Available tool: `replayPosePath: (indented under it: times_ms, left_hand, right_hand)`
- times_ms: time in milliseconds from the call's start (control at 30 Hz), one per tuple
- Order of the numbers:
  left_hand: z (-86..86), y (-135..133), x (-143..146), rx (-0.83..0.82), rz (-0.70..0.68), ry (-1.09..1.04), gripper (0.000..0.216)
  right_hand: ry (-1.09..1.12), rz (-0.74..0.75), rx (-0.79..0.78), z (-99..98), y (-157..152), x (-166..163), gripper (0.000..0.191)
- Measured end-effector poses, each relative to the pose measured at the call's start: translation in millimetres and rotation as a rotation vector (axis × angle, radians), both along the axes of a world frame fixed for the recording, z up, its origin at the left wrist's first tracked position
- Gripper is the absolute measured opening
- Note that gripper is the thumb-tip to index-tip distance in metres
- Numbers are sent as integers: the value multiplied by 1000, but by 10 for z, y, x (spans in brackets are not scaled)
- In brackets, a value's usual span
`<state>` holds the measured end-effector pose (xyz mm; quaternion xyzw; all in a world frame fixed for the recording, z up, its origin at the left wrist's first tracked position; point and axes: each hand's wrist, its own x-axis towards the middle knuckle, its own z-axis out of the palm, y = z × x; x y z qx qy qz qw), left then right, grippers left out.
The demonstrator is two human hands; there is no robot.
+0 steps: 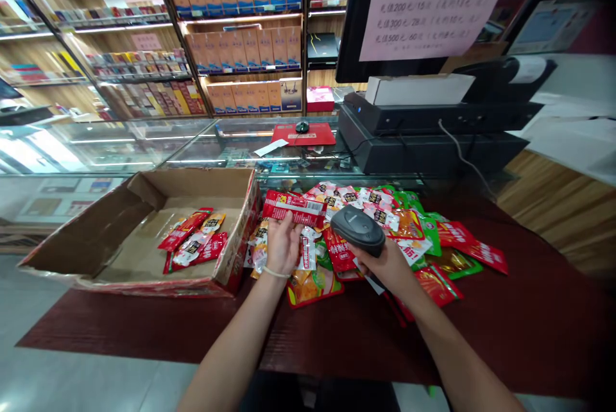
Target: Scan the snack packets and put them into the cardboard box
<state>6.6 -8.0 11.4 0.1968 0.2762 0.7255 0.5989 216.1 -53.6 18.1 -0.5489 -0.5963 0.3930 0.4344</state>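
Observation:
A red snack packet (294,208) is held up by my left hand (283,246), its printed side with a barcode facing me. My right hand (378,266) is wrapped round the handle of a dark grey barcode scanner (357,228), whose head points left toward the packet. Beneath both hands spreads a heap of snack packets (315,287) in red, white, green and orange. To the left, an open cardboard box (248,206) stands on the dark red tabletop with several packets (197,242) lying inside it. The scanner's grip is mostly hidden by my fingers.
Behind the heap runs a glass counter (192,145) with a mouse (302,127) on a red pad (317,136). A monitor (353,20) bearing a paper sign and a black cash drawer (414,142) stand at the right. Shelves of boxes line the back.

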Motion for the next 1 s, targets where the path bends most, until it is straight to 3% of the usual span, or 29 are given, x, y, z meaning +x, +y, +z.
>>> replayPosePath:
  times_ms: [167,333,467,567,633,700,800,900,1000]
  left_hand:
    - [-46,1,38,67,71,177,33]
    - [-54,-79,79,180,363,777,22]
    - [321,-296,-113,402,533,1095,18]
    - [743,-526,-462,638,602,1369,31]
    - [958,-645,-770,679,627,1541,34]
    - [1061,-694,-1105,614,661,1669,36]
    - [1006,-627,-1578,390,658,1823,37]
    - [816,-483,-1904,139,493,1983,45]
    - [652,-387,-2026,-1,323,2027,56]
  right_hand:
    - [43,-47,31,21,17,6,45]
    - [46,-39,-46,65,12,8,34]
    - [111,-20,-76,23,47,27,37]
    - [167,-16,-94,7,50,17,35]
    - [164,-16,-105,25,32,-4,36]
    - [156,3,-108,56,11,-31,37]
    - [130,36,-99,87,-3,-72,38]
    - [105,34,-80,71,9,-106,37]
    - [156,16,-102,29,30,-127,37]
